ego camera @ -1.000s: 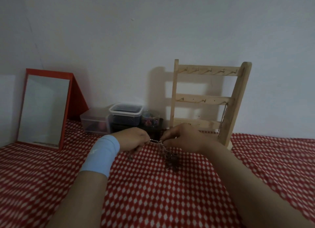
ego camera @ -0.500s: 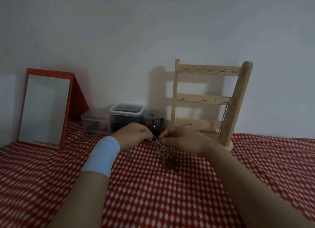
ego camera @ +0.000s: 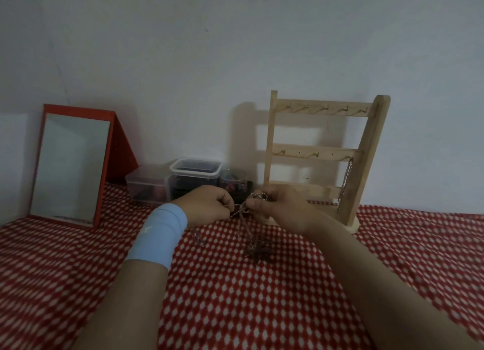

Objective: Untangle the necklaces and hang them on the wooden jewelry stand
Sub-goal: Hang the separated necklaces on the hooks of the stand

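A tangle of thin metal necklaces (ego camera: 247, 224) hangs between my two hands, and its lower end rests in a dark bunch on the red patterned cloth (ego camera: 235, 297). My left hand (ego camera: 207, 205), with a light blue wristband, pinches the chains from the left. From the right, my right hand (ego camera: 280, 208) pinches a loop of chain at the top. Behind my right hand the wooden jewelry stand (ego camera: 364, 163) rises with rows of hooks. One chain (ego camera: 346, 184) hangs from the right end of its middle bar.
A red-framed mirror (ego camera: 70, 166) leans at the back left. Two clear plastic boxes (ego camera: 193, 177) and a small round jar (ego camera: 234, 182) stand against the wall left of the stand. A small ring-like piece (ego camera: 199, 238) lies on the cloth near my left wrist.
Both hands have risen slightly and pulled the tangle higher, with the chains stretched longer beneath them. A loop now shows above my right fingers.
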`<state>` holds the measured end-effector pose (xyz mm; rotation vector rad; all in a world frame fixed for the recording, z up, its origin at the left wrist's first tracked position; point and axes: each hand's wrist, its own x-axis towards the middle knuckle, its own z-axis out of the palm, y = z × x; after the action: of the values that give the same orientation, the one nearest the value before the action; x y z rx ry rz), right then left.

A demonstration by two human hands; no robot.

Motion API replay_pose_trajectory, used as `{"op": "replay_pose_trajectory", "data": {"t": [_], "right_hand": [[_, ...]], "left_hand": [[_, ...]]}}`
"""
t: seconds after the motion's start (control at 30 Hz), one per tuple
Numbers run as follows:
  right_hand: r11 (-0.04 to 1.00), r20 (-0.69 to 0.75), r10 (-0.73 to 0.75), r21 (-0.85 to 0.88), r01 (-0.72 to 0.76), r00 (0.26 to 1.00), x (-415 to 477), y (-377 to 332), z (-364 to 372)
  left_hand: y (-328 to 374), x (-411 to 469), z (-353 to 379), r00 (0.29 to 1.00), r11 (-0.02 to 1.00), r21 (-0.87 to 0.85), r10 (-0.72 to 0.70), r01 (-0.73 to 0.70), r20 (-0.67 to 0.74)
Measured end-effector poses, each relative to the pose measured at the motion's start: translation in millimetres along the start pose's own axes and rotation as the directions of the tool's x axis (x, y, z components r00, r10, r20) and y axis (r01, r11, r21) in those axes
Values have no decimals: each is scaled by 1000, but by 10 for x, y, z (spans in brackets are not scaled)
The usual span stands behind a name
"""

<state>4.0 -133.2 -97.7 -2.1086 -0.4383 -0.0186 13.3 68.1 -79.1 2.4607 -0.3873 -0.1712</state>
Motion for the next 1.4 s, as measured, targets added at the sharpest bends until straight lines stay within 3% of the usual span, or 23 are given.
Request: {"op": "replay_pose_trajectory", "data": {"t": [0.17,0.57,0.73,0.87,1.13,1.2,1.27,1.33,1.4], "right_hand": [[987,-58,13,160,-3,998,7,-33,52],[982,-155,53,188,-24,987,10,-112,34],[952,-114,37,305,-1,993,8,-126,66],[952,-105,-14,301,45,994,11,-124,61],[958,-52,54,285,-37,997,14,-82,-47],[981,-58,83,178,-71,995,38,-31,-111],[991,-19,100,-85,-102,995,62,17,-153],[944,88,168,-302,-134,982,58,15,-150],[894,162,258,-413,-172,953,33,-4,-134]], "left_hand": [[-31,24,60,999,1000,-17,-3,4,51],[-32,-40,5,991,998,-53,22,-16,129],[5,-35,18,989,998,-56,38,-31,144],[-4,-7,110,990,983,-174,74,-52,123],[-13,25,162,991,996,-94,22,-10,130],[-22,12,102,996,998,-56,7,-2,88],[-9,3,49,999,999,-46,25,-22,48],[19,-1,33,998,997,-72,40,-36,53],[39,3,55,996,998,-54,43,-39,84]]}}
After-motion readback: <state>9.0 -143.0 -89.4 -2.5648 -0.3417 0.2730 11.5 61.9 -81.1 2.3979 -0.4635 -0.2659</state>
